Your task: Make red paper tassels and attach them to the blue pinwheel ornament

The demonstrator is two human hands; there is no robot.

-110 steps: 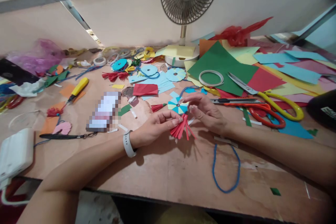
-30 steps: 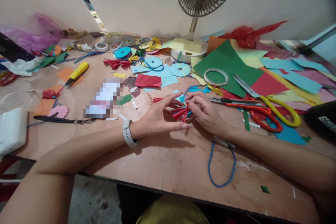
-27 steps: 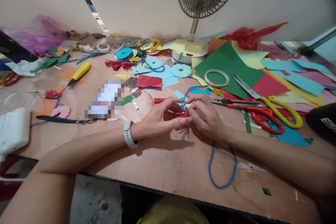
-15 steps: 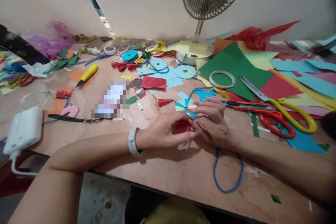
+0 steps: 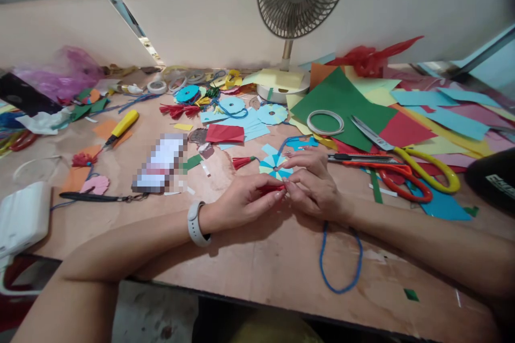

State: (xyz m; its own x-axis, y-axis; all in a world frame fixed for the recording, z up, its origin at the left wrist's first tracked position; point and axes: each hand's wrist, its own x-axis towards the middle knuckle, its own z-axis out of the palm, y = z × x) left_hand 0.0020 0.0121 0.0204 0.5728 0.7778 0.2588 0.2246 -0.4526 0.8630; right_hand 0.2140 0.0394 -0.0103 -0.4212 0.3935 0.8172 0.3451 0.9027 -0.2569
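My left hand [image 5: 235, 201], with a pale band on its wrist, is closed around a small red paper piece [image 5: 271, 189], mostly hidden by the fingers. Its tip meets the pinched thumb and fingers of my right hand [image 5: 317, 187], which grips the same piece at its right end. Just behind the fingertips lies a blue-and-yellow pleated paper disc [image 5: 270, 164], partly covered by my right hand. A red tassel [image 5: 243, 162] rests left of that disc. Blue yarn [image 5: 341, 291] forms a loop on the table below my right wrist.
Yellow scissors [image 5: 436, 171], orange-red scissors [image 5: 418, 188] and a cutter [image 5: 362, 158] lie to the right beside coloured paper sheets [image 5: 341, 107]. A fan [image 5: 286, 51] stands behind. On the left are a phone [image 5: 161, 163], a yellow-handled tool [image 5: 125, 124] and a white power bank [image 5: 26, 217].
The camera view has shifted, so the scene sits further left. My left fingers have closed in on the red paper piece, and less of it shows.
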